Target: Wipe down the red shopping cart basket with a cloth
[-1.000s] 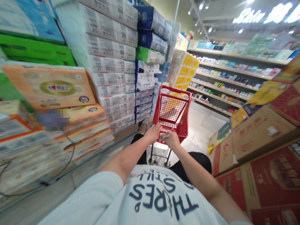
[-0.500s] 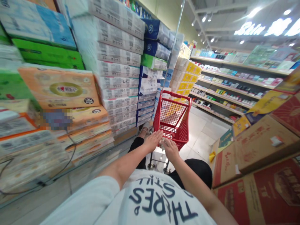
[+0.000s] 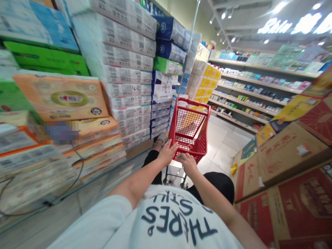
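In front of me stands a red plastic shopping cart (image 3: 206, 135) with a mesh basket on a metal frame. My left hand (image 3: 167, 154) is at the near left corner of the basket, its fingers spread and nothing seen in them. My right hand (image 3: 188, 163) is beside it, at the near rim. Its fingers are bent and drawn together; what lies under the fingertips is too small to make out. A small gap parts the two hands. Inside the basket, the part that shows is red mesh.
On my left rise stacked orange tissue packs (image 3: 62, 98) and tall piles of white wrapped packs (image 3: 129, 74). Cardboard cartons (image 3: 290, 155) are piled on the right. Farther ahead, shelves (image 3: 249, 88) hold many small boxes. A cable (image 3: 82, 166) hangs by the tissue packs. Pale floor tiles (image 3: 220, 147) run between.
My left hand has moved left and slightly up, away from my right hand, its fingers spreading. My right hand stays near the rim. The view has shifted slightly.
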Available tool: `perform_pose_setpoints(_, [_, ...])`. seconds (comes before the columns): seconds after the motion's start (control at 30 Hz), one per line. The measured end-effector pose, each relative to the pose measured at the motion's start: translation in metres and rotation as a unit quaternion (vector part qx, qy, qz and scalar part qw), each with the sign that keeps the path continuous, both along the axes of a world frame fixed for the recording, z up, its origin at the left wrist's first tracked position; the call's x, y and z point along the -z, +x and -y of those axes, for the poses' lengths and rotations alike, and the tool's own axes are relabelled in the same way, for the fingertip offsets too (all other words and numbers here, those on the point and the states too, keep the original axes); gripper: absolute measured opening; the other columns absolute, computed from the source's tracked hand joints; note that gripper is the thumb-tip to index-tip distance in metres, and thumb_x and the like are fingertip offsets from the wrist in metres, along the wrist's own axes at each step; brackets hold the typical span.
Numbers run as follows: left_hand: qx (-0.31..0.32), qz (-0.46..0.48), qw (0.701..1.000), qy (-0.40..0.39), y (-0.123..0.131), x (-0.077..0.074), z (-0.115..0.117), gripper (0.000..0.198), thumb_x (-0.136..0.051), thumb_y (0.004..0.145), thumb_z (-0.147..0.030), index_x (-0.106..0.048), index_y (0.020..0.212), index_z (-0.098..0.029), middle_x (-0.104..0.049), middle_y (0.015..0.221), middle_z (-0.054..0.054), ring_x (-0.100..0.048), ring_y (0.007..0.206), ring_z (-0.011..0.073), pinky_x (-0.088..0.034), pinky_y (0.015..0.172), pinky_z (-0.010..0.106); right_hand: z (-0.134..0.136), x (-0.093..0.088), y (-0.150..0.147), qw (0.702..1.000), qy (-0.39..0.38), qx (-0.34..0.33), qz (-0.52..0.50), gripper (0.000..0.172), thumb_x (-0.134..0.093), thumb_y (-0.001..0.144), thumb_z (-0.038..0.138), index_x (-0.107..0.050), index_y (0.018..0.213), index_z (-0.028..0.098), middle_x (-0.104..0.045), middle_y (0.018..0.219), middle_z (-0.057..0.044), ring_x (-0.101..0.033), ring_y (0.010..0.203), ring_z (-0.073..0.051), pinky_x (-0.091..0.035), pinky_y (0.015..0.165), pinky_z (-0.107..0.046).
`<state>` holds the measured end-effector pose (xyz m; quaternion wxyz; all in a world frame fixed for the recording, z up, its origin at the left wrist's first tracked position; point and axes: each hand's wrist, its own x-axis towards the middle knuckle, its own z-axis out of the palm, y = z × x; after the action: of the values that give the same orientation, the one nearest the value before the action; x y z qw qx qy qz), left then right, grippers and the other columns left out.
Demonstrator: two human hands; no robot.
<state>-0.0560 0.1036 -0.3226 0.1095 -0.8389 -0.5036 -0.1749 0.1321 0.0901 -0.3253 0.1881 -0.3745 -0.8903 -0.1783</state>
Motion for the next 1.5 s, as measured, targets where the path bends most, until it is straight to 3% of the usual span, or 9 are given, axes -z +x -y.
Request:
perform_pose_setpoints(0.23, [-0.007, -0.019, 1.0, 0.01, 0.011, -0.002, -0.005, 0.049, -0.033, 0.091, -0.013, -0.042, 0.139, -0.007, -0.038, 0.148, 0.017, -0.028, 0.141, 0.0235, -0.026, 0.116, 0.045, -0.003, -0.012, 0.007, 0.997, 0.027, 0.004, -0.078, 0.028, -0.048, 0.091, 0.018, -0.065, 0.112, 0.024, -0.059, 0.119, -0.008, -0.048, 0.103, -0.023, -0.039, 0.09, -0.037])
perform_pose_setpoints(0.4, [0.012, -0.037, 0.999, 0.022, 0.015, -0.002, -0.005, 0.051, -0.031, 0.089, -0.011, -0.039, 0.139, -0.002, -0.036, 0.149, 0.018, -0.028, 0.141, 0.0249, -0.026, 0.116, 0.041, -0.002, -0.014, 0.02, 0.996, -0.014, 0.0, -0.094, 0.028, -0.049, 0.086, 0.011, -0.069, 0.102, 0.022, -0.064, 0.103, -0.008, -0.05, 0.093, -0.022, -0.045, 0.084, -0.035])
perform_pose_setpoints(0.6, [0.006, -0.028, 0.999, 0.034, 0.017, 0.001, -0.006, 0.051, -0.033, 0.09, -0.014, -0.039, 0.14, -0.003, -0.036, 0.149, 0.018, -0.028, 0.141, 0.025, -0.027, 0.115, 0.041, -0.005, -0.03, 0.028, 0.983, 0.044, 0.018, -0.176, 0.042, -0.045, 0.082, 0.005, -0.064, 0.116, 0.022, -0.059, 0.121, -0.009, -0.047, 0.109, -0.025, -0.042, 0.096, -0.042])
perform_pose_setpoints(0.8, [-0.008, -0.015, 0.999, 0.036, 0.021, -0.004, -0.003, 0.049, -0.027, 0.098, -0.03, -0.042, 0.138, -0.005, -0.04, 0.147, 0.016, -0.031, 0.14, 0.0244, -0.024, 0.117, 0.041, 0.0, -0.012, 0.026, 0.996, 0.008, 0.006, -0.091, 0.028, -0.046, 0.09, 0.017, -0.067, 0.108, 0.022, -0.064, 0.112, -0.01, -0.053, 0.097, -0.023, -0.046, 0.087, -0.037])
perform_pose_setpoints(1.0, [-0.046, -0.008, 0.999, 0.017, 0.031, -0.001, 0.003, 0.065, -0.032, 0.096, -0.046, -0.029, 0.145, -0.003, -0.022, 0.155, 0.016, -0.016, 0.145, 0.0248, -0.018, 0.118, 0.039, -0.017, -0.004, 0.026, 0.99, 0.084, 0.014, -0.111, 0.039, -0.04, 0.093, 0.016, -0.057, 0.127, 0.019, -0.056, 0.134, -0.01, -0.044, 0.129, -0.024, -0.037, 0.106, -0.044])
perform_pose_setpoints(1.27, [-0.024, -0.041, 0.999, -0.026, 0.032, -0.01, -0.01, 0.064, -0.031, 0.096, -0.048, -0.029, 0.147, -0.008, -0.018, 0.156, 0.012, -0.014, 0.146, 0.0222, -0.016, 0.119, 0.038, -0.027, 0.017, 0.039, 0.996, 0.065, 0.017, -0.058, 0.042, -0.042, 0.091, 0.013, -0.055, 0.13, 0.017, -0.052, 0.139, -0.011, -0.037, 0.137, -0.025, -0.034, 0.111, -0.046])
perform_pose_setpoints(1.5, [-0.025, -0.052, 0.998, -0.017, 0.033, -0.01, -0.018, 0.064, -0.032, 0.096, -0.047, -0.03, 0.146, -0.007, -0.02, 0.156, 0.013, -0.016, 0.145, 0.0235, -0.017, 0.118, 0.038, -0.024, 0.03, 0.045, 1.0, 0.022, -0.001, -0.022, 0.034, -0.047, 0.09, 0.012, -0.065, 0.118, 0.019, -0.064, 0.122, -0.01, -0.048, 0.127, -0.023, -0.039, 0.105, -0.043])
